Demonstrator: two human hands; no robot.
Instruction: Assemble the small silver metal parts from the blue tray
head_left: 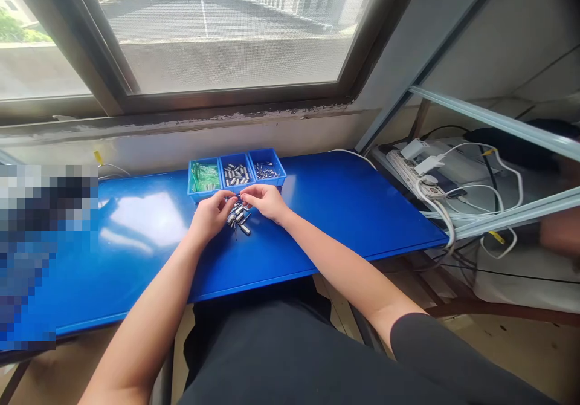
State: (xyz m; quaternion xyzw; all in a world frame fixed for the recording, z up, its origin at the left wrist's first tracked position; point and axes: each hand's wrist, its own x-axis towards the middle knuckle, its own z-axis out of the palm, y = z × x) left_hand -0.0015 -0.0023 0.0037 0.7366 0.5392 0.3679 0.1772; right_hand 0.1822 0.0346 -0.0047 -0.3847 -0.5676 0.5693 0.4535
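My left hand (212,214) is closed in a pinch above a small pile of metal parts (244,229) on the blue table. Facing it, my right hand (266,203) also pinches, its fingertips almost meeting the left ones. Whatever lies between the fingers is too small to make out. The pile mixes short silvery cylinders with thin dark pins and is partly hidden by the hands. Just behind stand three joined blue bins: the left bin (203,197) holds green plastic and metal pieces, the middle bin (240,187) short cylinders, the right bin (272,181) thin pins.
The blue table (344,211) runs under the window, with a wall behind it. To the right are a metal frame (493,121) and a power strip (403,169) with white cables. A blurred-out area covers the table's left end.
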